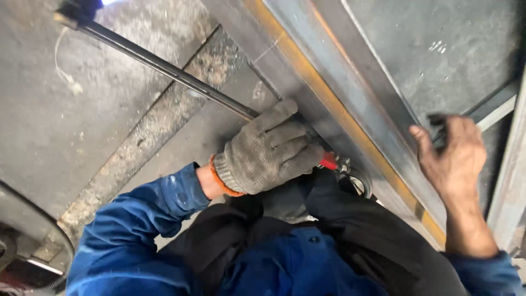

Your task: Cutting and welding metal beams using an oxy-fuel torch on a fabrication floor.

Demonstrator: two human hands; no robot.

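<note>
Blue work clothing [285, 263] and a dark apron-like layer [356, 235] fill the bottom of the view, closest to the lens.

Just above them, the left hand [268, 151], in a grey knitted glove [257, 159] with an orange cuff, has its fingers [290, 137] curled tight around a long dark metal rod [164, 66]. The rod runs from the upper-left corner down to the glove, and a red-handled part with a small metal fitting [335, 162] sticks out on the far side of the fist, just beside a round metal ring [361, 183].

The right hand [455, 159] is bare and blurred. Its fingers [438, 129] are bent over a dark object at the edge of the steel, with the thumb [422, 137] pointing up; what they grip is too smeared to tell.

Between the 2 hands a long steel beam [350, 93] crosses diagonally from top centre to lower right, with a rust-orange stripe [329, 104] along its length. Right of it lies a grey steel sheet [449, 49] with pale scuffs, and a lighter steel bar [509, 164] stands at the right edge.

Below all this is a worn, dusty concrete floor [66, 120] with a rough seam [159, 120] running diagonally. A thin pale wire [63, 66] lies on it at upper left, and a dark curved cable [55, 230] arcs across the lower-left corner.
</note>
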